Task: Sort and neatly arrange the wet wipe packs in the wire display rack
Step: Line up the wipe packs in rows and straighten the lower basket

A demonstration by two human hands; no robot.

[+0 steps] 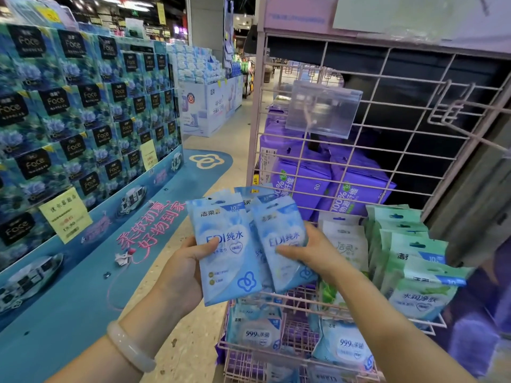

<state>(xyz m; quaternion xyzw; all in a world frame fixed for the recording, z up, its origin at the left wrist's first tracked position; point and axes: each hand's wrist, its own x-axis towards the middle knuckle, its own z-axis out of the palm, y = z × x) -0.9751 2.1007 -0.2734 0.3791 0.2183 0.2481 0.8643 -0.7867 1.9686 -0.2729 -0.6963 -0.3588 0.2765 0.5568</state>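
My left hand (184, 268) grips a fanned stack of light blue wet wipe packs (225, 244) from the left edge, thumb on the front pack. My right hand (309, 254) holds the rightmost blue pack (282, 239) of the fan, thumb across its front. The packs hover just left of and above the pink wire display rack (301, 302). In the rack's upper basket stand white packs (344, 241) and rows of green packs (414, 261). The lower basket holds blue "999" packs (349, 345).
Purple wipe bundles (356, 183) lie behind the pink wire grid, where a clear price tag holder (322, 109) and empty hooks (453, 111) hang. A tall display of blue tissue boxes (83, 111) stands on the left across the aisle floor (190, 341).
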